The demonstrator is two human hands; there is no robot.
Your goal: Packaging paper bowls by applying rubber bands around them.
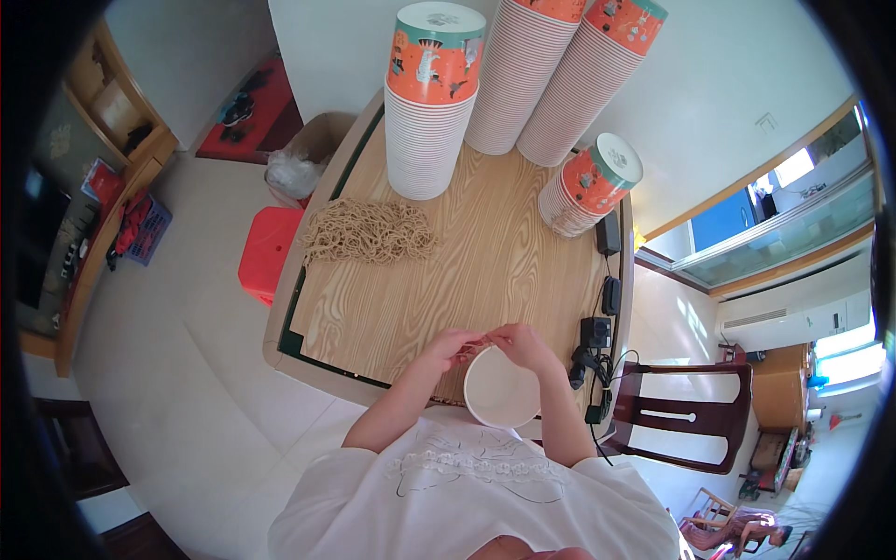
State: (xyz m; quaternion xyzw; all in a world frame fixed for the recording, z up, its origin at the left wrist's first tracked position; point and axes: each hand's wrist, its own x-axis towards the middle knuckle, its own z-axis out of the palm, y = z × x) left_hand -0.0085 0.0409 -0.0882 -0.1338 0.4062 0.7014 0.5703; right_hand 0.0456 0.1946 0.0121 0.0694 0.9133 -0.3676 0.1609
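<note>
Okay, from my seat: white paper bowl sits at the near edge of the wooden table, open mouth up, right in front of the person. I'll use the bowl as reference for everything.

Both hands meet over the bowl's far rim. Left hand comes in from the bowl's left, right hand from just above its right side. Fingertips of both are pinched together on a short reddish-tan cord stretched between them. The cord's long axis runs left-right, roughly parallel to the bowl's far rim and just beyond it. I can't tell if the cord touches the rim. Neither hand is clearly nearer the bowl; the right one overlaps it a bit more.

Further out from the bowl:
- heap of tan cords, far-left, well apart
- tall stacks of orange-banded bowls at the far end
- shorter tilted stack, far-right
- black adapters and cables just right of the bowl, along the table edge

Red stool on the floor, left of the table.
</note>
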